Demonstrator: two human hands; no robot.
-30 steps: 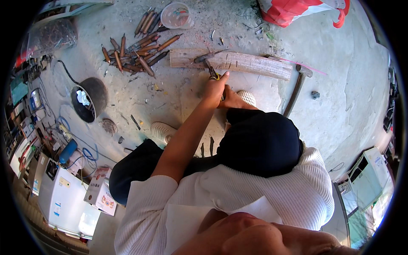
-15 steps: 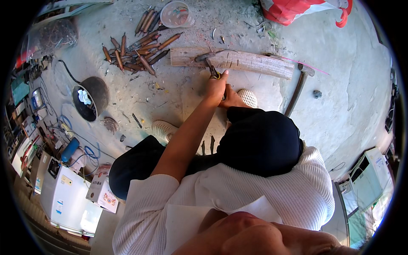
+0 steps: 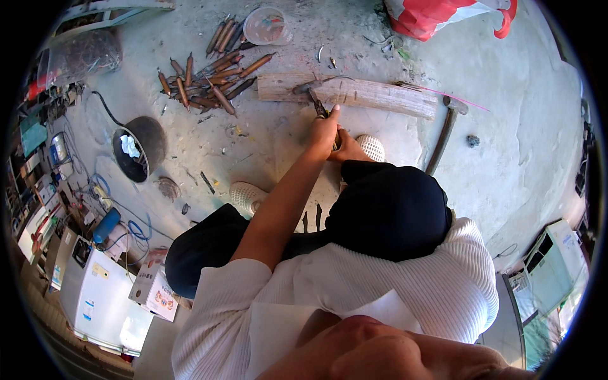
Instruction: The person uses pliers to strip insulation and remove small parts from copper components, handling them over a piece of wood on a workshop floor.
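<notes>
My left hand (image 3: 323, 135) is closed around the handles of dark pliers (image 3: 319, 107), its thumb stretched along them. Against it, my right hand (image 3: 348, 147) is closed at the lower end of the same handles; its fingers are partly hidden. The pliers' jaws meet a dark spindle-shaped metal tube (image 3: 308, 86) with a thin curved tail, lying across a worn wooden plank (image 3: 386, 96). Whether the jaws bite the tube is too small to tell. Left of the plank, several similar copper-brown tubes (image 3: 220, 96) lie in a loose pile on the concrete floor.
A hammer (image 3: 441, 136) lies right of the plank, near a thin pink rod (image 3: 465, 100). A clear plastic tub (image 3: 265, 26) stands behind the pile, a black bucket (image 3: 155, 142) to the left. At the far right sits a red and white bag (image 3: 415, 22). Cords and boxes crowd the left.
The whole view has shifted slightly. My hands, the pliers and the tube keep nearly the same places relative to the plank.
</notes>
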